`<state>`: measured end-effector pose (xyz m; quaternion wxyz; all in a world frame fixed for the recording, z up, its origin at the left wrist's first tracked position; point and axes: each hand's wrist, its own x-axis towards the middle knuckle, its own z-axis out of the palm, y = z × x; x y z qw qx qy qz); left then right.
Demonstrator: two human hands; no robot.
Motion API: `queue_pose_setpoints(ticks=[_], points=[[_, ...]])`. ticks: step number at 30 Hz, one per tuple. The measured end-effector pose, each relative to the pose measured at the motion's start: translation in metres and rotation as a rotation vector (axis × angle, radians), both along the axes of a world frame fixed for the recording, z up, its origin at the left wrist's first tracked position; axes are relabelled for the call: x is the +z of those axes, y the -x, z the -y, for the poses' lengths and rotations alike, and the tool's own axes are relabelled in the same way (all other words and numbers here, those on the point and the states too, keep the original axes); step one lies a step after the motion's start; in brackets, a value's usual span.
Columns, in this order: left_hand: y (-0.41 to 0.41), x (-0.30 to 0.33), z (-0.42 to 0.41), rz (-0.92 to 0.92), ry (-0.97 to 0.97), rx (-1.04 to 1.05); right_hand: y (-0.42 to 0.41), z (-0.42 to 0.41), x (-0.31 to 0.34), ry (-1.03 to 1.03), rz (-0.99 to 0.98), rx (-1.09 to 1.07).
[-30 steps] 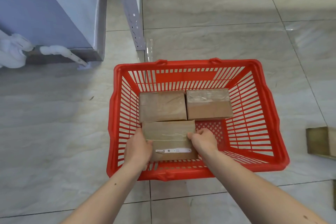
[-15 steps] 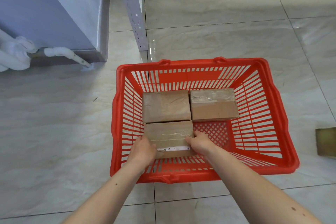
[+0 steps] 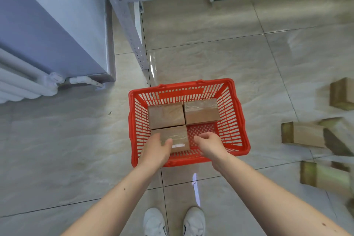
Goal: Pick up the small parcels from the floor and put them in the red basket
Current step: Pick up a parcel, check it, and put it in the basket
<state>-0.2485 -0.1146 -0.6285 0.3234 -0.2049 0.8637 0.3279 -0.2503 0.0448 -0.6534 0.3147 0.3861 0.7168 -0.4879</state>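
Three small parcels [image 3: 166,114] lie inside the red basket [image 3: 242,132]: two side by side at its 12 o'clock wall, one at 7 o'clock; the left hand [image 3: 155,151] hovers over that near parcel, fingers relaxed, gripping nothing; the right hand [image 3: 208,144], loosely curled, holds nothing; more parcels, blurred, sit on the floor [image 3: 57,149] at 3 o'clock.
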Motion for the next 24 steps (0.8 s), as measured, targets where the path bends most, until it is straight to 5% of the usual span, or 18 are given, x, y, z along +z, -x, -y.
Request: queue_pose_setpoints(ticks=[12, 24], points=[[0.005, 0.156, -0.045, -0.102, -0.09, -0.07, -0.022, -0.038, 0.157, 0.054, -0.084, -0.193], [-0.015, 0.202, -0.134, -0.121, -0.154, -0.262, -0.076, -0.118, 0.207, 0.06, -0.14, -0.448]])
